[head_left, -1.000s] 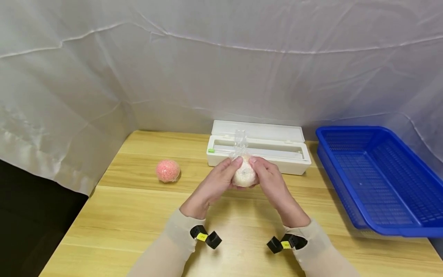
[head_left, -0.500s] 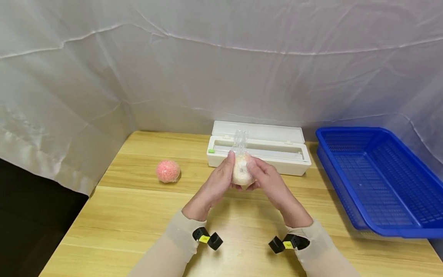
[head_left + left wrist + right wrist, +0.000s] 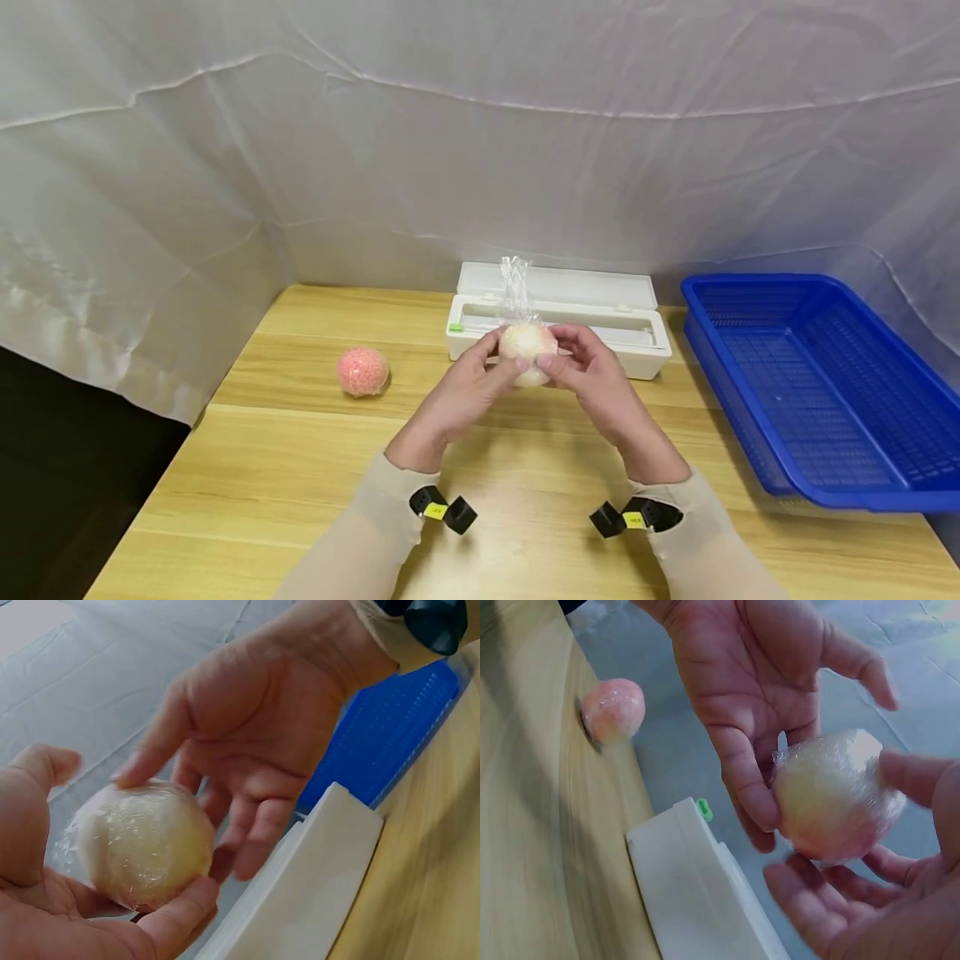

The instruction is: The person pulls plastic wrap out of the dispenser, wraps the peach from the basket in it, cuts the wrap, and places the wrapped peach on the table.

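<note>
A peach [image 3: 528,343], pale yellow with a pink blush and wrapped in clear cling film, is held between both hands above the table. A twisted tail of film [image 3: 515,287] sticks up from its far side. The left hand [image 3: 467,386] cups it from the left; in the left wrist view its fingers lie beneath the fruit and its thumb [image 3: 51,765] stands off it. On the other side the right hand [image 3: 596,383] holds it, thumb touching the film. Some fingers are hidden behind the fruit. A second wrapped peach [image 3: 363,372], pinker, rests on the table's left.
Behind the hands stands a white cling film dispenser box [image 3: 637,360] with its lid [image 3: 558,284] raised and a green slider [image 3: 455,327] at its left end. A blue plastic basket [image 3: 783,467] sits at the right. Pale cloth [image 3: 480,167] hangs behind the wooden table [image 3: 285,492].
The hands have shifted the peach slightly away and turned it, so more of the film tail shows above it. Both thumbs now lie lower on its near side.
</note>
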Available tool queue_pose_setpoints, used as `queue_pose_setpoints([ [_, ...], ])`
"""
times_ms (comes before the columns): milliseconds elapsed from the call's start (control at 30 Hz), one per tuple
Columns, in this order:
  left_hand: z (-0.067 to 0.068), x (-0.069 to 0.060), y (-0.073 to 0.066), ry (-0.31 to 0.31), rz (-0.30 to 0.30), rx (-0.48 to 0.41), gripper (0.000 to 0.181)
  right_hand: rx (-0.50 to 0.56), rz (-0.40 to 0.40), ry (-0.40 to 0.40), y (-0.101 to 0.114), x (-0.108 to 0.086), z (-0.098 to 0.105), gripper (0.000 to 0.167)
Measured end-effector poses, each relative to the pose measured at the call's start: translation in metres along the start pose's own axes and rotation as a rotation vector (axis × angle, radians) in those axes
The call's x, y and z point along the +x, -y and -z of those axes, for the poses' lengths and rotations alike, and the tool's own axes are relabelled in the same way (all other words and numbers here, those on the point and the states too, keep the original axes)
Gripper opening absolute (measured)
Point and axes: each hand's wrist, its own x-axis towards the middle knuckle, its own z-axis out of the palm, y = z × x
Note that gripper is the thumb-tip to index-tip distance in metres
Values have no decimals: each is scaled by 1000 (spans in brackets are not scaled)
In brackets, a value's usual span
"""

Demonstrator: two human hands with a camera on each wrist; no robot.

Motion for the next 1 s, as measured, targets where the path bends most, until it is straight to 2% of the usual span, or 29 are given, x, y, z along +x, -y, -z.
queue_pose_setpoints([
  [100, 5, 1, -1, -26, 2, -34, 66, -22, 6, -62, 1, 1, 2, 45],
  [200, 7, 1, -1, -86, -18, -78, 55, -18, -12, -101, 2, 1, 4, 42],
  [267, 7, 2, -1, -130, -47, -94, 45, 6, -34, -99, 3, 0, 4, 42],
  [367, 6, 2, 0, -208, -76, -60, 35, 32, -54, -72, 4, -1, 1, 38],
  [467, 5, 2, 0, -245, -73, -49, 34, 57, -45, -51, 3, -2, -3, 39],
  [533, 6, 2, 0, -210, -52, -74, 42, 83, -38, -50, 2, -2, -6, 40],
  [633, 7, 1, -1, -81, -5, -149, 44, 81, -28, -45, 3, -3, -8, 42],
  [700, 9, 0, -2, -15, 19, -190, 43, 57, -11, -68, 6, -4, -8, 41],
  [767, 13, -1, -2, -7, 34, -203, 41, 44, 30, -148, 11, -5, -4, 37],
  [933, 21, -4, -3, -90, 49, -144, 41, 76, 198, -500, 24, -8, 10, 19],
  [1000, 23, -5, -4, -90, 54, -102, 43, 42, 246, -577, 27, -9, 13, 17],
])
